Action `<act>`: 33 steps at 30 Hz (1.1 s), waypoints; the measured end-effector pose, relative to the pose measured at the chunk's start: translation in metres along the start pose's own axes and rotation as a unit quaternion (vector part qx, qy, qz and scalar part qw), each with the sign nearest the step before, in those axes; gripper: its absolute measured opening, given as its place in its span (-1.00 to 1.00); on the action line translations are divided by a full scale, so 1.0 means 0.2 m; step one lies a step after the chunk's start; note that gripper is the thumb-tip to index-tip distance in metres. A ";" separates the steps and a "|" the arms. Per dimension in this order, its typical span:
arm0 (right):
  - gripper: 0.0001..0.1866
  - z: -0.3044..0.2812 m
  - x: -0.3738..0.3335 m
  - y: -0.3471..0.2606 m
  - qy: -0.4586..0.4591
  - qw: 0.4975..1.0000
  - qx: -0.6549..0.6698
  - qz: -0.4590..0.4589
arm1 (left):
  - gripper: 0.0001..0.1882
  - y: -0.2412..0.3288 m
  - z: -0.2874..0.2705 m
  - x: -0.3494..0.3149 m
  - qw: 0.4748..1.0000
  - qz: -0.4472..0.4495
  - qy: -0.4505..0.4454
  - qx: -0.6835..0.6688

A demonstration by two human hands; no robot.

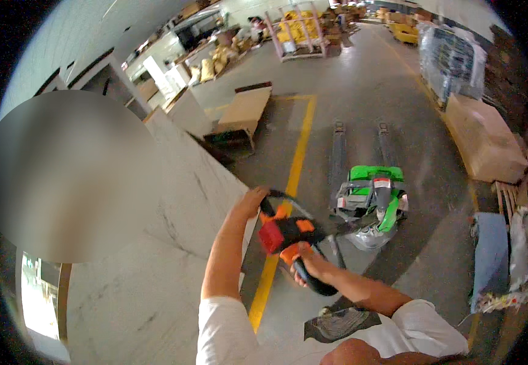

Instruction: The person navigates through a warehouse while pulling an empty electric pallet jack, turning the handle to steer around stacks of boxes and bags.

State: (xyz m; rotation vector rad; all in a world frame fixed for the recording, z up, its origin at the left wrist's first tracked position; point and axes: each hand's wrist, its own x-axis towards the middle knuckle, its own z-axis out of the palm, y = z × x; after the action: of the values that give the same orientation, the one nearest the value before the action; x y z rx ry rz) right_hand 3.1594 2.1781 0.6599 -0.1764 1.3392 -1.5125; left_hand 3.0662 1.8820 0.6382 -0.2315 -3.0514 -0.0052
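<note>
A green powered pallet jack stands on the floor ahead of me, its two forks pointing away. Its black control handle, with orange parts and a red top, reaches back toward my body. My left hand is closed on the left side of the handle, close to the edge of a pale marbled panel. On the near right grip, my right hand has its fingers wrapped round the black bar, with the thumb by an orange part.
Yellow floor lines run ahead. A low flat cart stands left of the forks. Along the right are a large carton, wrapped goods and a blue-grey sheet. A pink rack with yellow items stands farther off.
</note>
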 end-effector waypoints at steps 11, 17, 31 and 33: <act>-0.23 -1.10 -0.64 -0.59 0.159 0.974 0.039 -0.155 | -0.60 1.29 -0.80 1.07 0.980 0.197 0.020 -0.018; -0.22 -2.47 -0.95 -0.67 0.037 0.989 -0.053 -0.136 | -0.52 2.25 -0.51 2.15 0.975 0.215 -0.033 -0.046; -0.47 -4.67 -1.51 -1.28 0.242 0.844 -0.478 0.020 | -0.54 3.05 0.21 3.37 0.964 0.219 -0.037 -0.144; -0.51 -4.91 -1.64 -1.24 0.318 0.706 -0.630 0.068 | -0.61 3.30 0.28 3.53 0.941 0.246 -0.063 -0.223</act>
State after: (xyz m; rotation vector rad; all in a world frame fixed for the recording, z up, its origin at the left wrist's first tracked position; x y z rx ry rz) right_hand 2.4825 2.9991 0.6648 -0.4101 2.7165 -0.2282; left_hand 2.4650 2.6415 0.6383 -1.0487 -2.9730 -0.6748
